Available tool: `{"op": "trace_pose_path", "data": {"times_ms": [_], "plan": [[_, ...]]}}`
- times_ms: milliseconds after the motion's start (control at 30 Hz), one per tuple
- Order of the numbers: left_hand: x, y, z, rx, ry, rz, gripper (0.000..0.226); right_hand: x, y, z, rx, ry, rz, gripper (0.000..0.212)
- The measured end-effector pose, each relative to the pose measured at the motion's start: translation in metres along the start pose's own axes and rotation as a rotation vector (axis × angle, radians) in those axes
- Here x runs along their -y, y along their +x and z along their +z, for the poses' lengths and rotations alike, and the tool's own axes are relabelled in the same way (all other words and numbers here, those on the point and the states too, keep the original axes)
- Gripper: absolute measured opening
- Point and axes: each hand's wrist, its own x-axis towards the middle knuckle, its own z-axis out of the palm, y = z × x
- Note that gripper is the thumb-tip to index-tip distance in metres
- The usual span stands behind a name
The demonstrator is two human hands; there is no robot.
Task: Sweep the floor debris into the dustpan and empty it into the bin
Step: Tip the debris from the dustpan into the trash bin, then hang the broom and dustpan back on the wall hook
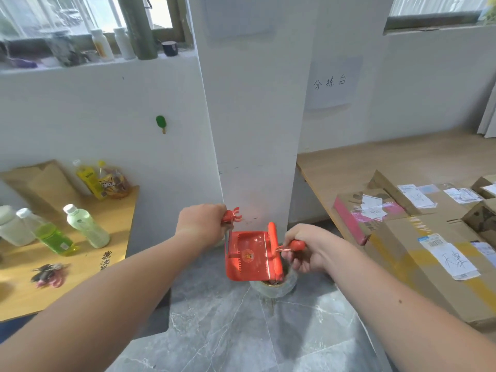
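Left hand (201, 224): fingers curled tight round the top of the dustpan (247, 256) handle, nothing else in it. Right hand (306, 248): closed on the brush (274, 245) handle.

The dustpan hangs in the air, at roughly 4 o'clock from your left hand and 9 o'clock from your right. It is tipped steeply, with its inside face toward you. The brush head's long axis runs 12-to-6, lying against the pan's right edge.

Key relation: the bin (276, 287), with its clear liner, stands on the floor (241, 331) at about 5 o'clock from the pan. The pan's lower right corner overlaps the rim, while the left part of the pan looks to hang outside it.

I read this as the emptying step. The pan face looks bare, so it is probably nearly done. There is something brown in the bin, too small to identify.

The right hand is nearer the bin. If anything clings, draw the brush down toward 6. Shift the pan toward 3 first, or bits may drop onto the floor.
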Motion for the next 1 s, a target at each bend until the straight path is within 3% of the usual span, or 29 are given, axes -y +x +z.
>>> {"op": "trace_pose_path", "data": {"times_ms": [233, 333, 600, 700, 800, 867, 933, 1000], "plan": [[0.024, 0.004, -0.005, 0.002, -0.035, -0.109, 0.026, 0.051, 0.011, 0.037, 0.001, -0.126, 0.003, 0.014], [0.044, 0.01, -0.003, -0.009, -0.037, -0.152, 0.026, 0.065, 0.016, 0.056, 0.007, -0.125, -0.013, 0.007], [0.116, 0.032, -0.01, 0.017, -0.034, -0.171, 0.033, 0.123, 0.02, 0.127, 0.101, -0.061, -0.141, 0.02], [0.147, 0.042, -0.017, 0.049, -0.052, -0.191, 0.044, 0.149, 0.019, 0.16, 0.121, -0.093, -0.18, 0.044], [0.181, 0.055, -0.024, 0.059, -0.081, -0.221, 0.055, 0.172, 0.02, 0.193, 0.124, -0.106, -0.308, 0.092], [0.202, 0.062, -0.027, 0.06, -0.107, -0.231, 0.059, 0.185, 0.021, 0.215, 0.137, -0.147, -0.435, 0.111], [0.22, 0.068, -0.029, 0.061, -0.123, -0.234, 0.06, 0.196, 0.019, 0.237, 0.081, -0.264, -0.573, 0.105], [0.237, 0.073, -0.03, 0.061, -0.136, -0.239, 0.061, 0.209, 0.02, 0.257, -0.05, -0.413, -0.708, 0.07]]}}
